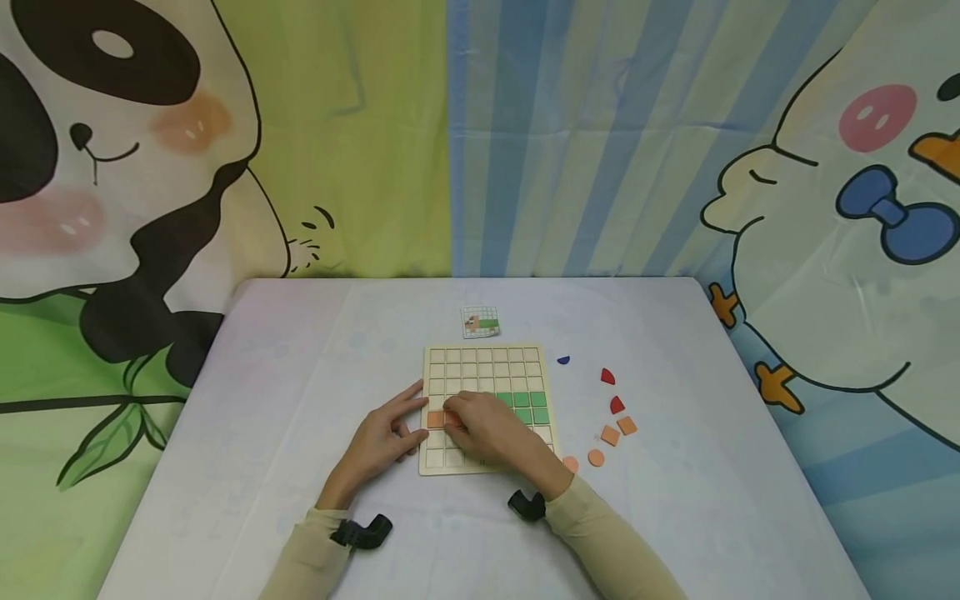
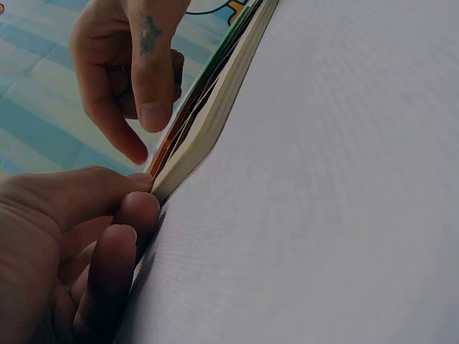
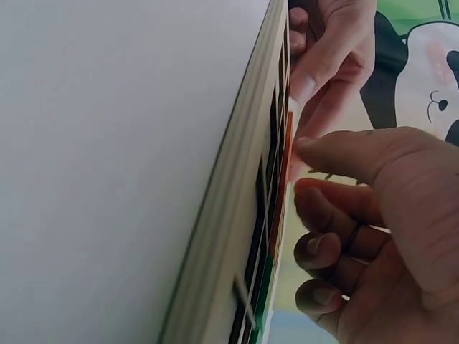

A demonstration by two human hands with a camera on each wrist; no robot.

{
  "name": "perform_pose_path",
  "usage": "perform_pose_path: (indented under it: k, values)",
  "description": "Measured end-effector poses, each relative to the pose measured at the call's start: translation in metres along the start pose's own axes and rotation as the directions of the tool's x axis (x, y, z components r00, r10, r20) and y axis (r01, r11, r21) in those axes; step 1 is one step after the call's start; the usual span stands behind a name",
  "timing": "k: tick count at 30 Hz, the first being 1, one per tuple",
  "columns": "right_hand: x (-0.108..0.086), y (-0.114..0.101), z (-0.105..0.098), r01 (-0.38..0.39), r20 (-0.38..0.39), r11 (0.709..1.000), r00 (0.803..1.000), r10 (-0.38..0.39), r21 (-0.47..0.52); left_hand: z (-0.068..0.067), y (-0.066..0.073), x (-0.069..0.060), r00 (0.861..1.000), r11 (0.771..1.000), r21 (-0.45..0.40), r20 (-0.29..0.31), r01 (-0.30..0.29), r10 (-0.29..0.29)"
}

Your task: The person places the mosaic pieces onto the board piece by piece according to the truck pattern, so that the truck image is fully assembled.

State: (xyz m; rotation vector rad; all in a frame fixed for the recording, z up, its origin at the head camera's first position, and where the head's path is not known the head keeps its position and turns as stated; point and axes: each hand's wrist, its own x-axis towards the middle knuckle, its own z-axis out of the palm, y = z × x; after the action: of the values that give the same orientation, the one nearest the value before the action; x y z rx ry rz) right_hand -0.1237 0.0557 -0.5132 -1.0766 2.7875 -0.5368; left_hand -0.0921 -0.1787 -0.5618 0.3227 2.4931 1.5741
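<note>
A pale wooden grid board [image 1: 483,357] lies on the table, with green squares [image 1: 522,407] at right and orange squares [image 1: 436,419] at lower left. At the board's left edge, my left hand [image 1: 378,440] grips it; in the left wrist view, that hand [image 2: 79,236] has its thumb and a fingertip on the edge [image 2: 193,150]. Over the orange row is my right hand [image 1: 498,429], covering some cells. In the right wrist view, the right hand [image 3: 380,215] has thumb and forefinger slightly apart beside the orange layer [image 3: 282,179]; contact is unclear.
A small pattern card [image 1: 481,322] lies behind the board. To the right are a blue half-round piece [image 1: 564,360], red wedges [image 1: 608,377], loose orange squares [image 1: 611,435] and orange discs [image 1: 596,457]. The table's back edge meets printed curtains.
</note>
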Motion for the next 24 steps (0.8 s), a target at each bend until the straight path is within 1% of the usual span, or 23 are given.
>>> perform_pose_path:
  k: [4, 7, 14, 18, 24]
  values:
    - [-0.009, 0.007, -0.006, -0.032, -0.008, 0.999, 0.999, 0.033, 0.031, 0.001, -0.001, -0.001, 1.000, 1.000, -0.002, -0.002, 0.002, -0.002]
    - [-0.017, 0.013, -0.013, -0.060, -0.027, 0.998, 0.998, 0.061, 0.036, 0.001, 0.000, -0.001, 1.000, 1.000, 0.001, -0.009, 0.003, -0.003]
    - [-0.035, 0.033, -0.022, -0.140, -0.057, 0.988, 0.988, 0.143, 0.059, 0.002, 0.000, -0.001, 1.000, 1.000, 0.016, -0.014, -0.001, 0.001]
    - [-0.046, 0.042, -0.024, -0.197, -0.060, 0.977, 0.978, 0.202, 0.079, 0.001, 0.000, -0.001, 1.000, 1.000, 0.015, -0.015, -0.004, 0.005]
    - [-0.063, 0.057, -0.026, -0.271, -0.079, 0.959, 0.958, 0.277, 0.081, 0.002, 0.000, 0.000, 1.000, 1.000, 0.012, -0.013, -0.010, 0.010]
